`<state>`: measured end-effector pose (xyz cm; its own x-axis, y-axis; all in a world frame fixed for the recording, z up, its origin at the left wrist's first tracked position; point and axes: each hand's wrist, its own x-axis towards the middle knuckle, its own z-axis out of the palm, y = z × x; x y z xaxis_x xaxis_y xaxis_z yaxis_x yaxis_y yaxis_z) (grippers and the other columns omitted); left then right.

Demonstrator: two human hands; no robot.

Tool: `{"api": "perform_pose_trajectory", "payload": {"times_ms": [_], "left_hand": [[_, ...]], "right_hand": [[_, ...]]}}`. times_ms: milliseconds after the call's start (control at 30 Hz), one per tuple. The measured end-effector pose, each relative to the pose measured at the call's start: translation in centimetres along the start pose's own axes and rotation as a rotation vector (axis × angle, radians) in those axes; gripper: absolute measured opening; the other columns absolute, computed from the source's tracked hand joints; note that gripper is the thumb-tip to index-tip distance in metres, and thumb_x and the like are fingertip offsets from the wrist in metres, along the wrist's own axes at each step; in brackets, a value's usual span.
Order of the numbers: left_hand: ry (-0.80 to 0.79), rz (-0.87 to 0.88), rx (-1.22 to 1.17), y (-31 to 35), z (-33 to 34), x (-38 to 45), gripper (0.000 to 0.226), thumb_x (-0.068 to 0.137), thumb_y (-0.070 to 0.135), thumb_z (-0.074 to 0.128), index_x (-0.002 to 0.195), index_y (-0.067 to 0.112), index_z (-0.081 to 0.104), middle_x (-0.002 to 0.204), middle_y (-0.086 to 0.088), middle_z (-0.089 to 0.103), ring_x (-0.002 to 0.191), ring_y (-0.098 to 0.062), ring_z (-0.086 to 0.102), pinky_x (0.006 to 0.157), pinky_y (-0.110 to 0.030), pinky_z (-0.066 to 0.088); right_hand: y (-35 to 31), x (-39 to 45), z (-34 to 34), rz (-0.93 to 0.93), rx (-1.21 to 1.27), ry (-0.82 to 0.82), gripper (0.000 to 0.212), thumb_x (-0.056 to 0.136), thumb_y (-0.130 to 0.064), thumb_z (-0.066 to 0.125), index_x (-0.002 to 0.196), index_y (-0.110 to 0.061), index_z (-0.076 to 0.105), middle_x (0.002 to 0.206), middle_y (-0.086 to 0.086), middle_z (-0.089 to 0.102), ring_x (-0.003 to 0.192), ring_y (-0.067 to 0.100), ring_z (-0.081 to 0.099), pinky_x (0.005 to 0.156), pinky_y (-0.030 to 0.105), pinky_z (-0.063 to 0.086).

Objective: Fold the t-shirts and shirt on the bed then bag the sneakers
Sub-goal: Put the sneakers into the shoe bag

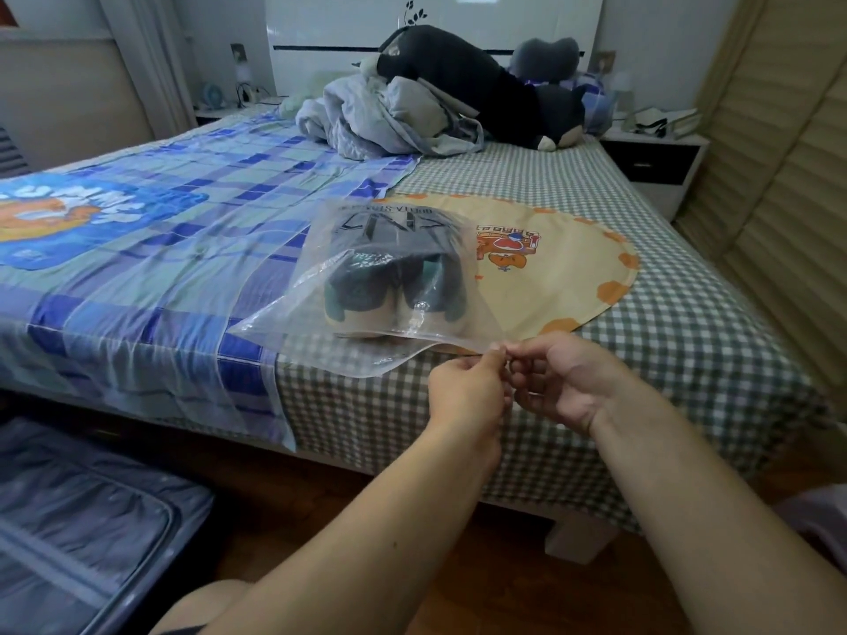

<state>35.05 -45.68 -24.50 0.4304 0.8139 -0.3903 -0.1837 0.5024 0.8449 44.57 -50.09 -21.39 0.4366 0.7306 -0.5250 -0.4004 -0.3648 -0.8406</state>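
Both sets of fingers meet at the near edge of a clear plastic bag: the left hand and right hand each pinch its limp, glossy rim. Inside, at 11 o'clock from the hands, sit the dark sneakers with pale soles, heels toward the camera. The bag lies on the bed, on green gingham cloth near the mattress edge. At 12 o'clock a rounded cream mat; at 9 o'clock a smooth blue plaid sheet.

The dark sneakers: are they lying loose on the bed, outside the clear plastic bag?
No: the dark sneakers sit inside the clear plastic bag.
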Motion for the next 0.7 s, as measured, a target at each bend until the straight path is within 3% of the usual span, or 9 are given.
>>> {"api": "perform_pose_trajectory", "payload": {"times_ms": [100,200,267,400,600,700], "left_hand": [[0.055,0.094,0.067,-0.3,0.0,0.3,0.026,0.099,0.022,0.064,0.083,0.002,0.068,0.063,-0.004,0.066,0.055,-0.012,0.059,0.055,-0.024,0.047],[0.121,0.166,0.103,0.4,-0.5,1.2,0.034,0.1,0.026,0.064,0.071,0.008,0.066,0.056,0.001,0.061,0.057,-0.015,0.054,0.066,-0.031,0.047],[0.173,0.209,0.083,1.2,-1.3,1.7,0.038,0.101,0.026,0.062,0.066,0.01,0.064,0.051,0.004,0.056,0.055,-0.014,0.05,0.066,-0.032,0.046],[0.229,0.215,-0.004,2.5,-3.3,2.0,0.035,0.103,0.025,0.058,0.073,0.009,0.064,0.049,0.005,0.052,0.05,-0.011,0.045,0.053,-0.024,0.044],[0.308,0.205,-0.139,4.7,-6.8,2.3,0.029,0.103,0.019,0.059,0.075,0.01,0.056,0.045,0.007,0.051,0.044,-0.007,0.048,0.053,-0.025,0.042],[0.355,0.225,-0.174,5.8,-8.7,2.4,0.026,0.102,0.019,0.061,0.078,0.009,0.056,0.053,0.003,0.053,0.045,-0.006,0.049,0.052,-0.023,0.043]], "right_hand": [[0.0,0.2,0.3,-0.029,-0.003,0.041,0.02,0.096,-0.012,0.063,0.076,-0.011,0.063,0.058,-0.002,0.054,0.044,0.007,0.053,0.046,0.02,0.047],[-0.1,0.3,0.4,-0.024,0.048,0.052,0.018,0.097,-0.011,0.062,0.079,-0.01,0.062,0.059,-0.002,0.052,0.047,0.007,0.05,0.046,0.019,0.046],[0.0,0.3,0.5,-0.017,0.065,0.059,0.016,0.097,-0.011,0.062,0.081,-0.01,0.062,0.059,-0.003,0.052,0.047,0.007,0.05,0.046,0.02,0.047],[0.1,0.4,0.4,-0.049,0.064,0.095,0.018,0.096,-0.012,0.063,0.078,-0.012,0.061,0.054,-0.003,0.052,0.044,0.007,0.051,0.043,0.023,0.047],[0.2,0.1,0.6,-0.117,0.068,0.164,0.019,0.094,-0.011,0.063,0.076,-0.011,0.061,0.052,-0.003,0.051,0.047,0.008,0.046,0.05,0.026,0.044],[0.1,0.2,0.8,-0.122,0.092,0.19,0.018,0.094,-0.01,0.062,0.077,-0.01,0.06,0.053,-0.002,0.049,0.05,0.009,0.044,0.052,0.025,0.042]]}}
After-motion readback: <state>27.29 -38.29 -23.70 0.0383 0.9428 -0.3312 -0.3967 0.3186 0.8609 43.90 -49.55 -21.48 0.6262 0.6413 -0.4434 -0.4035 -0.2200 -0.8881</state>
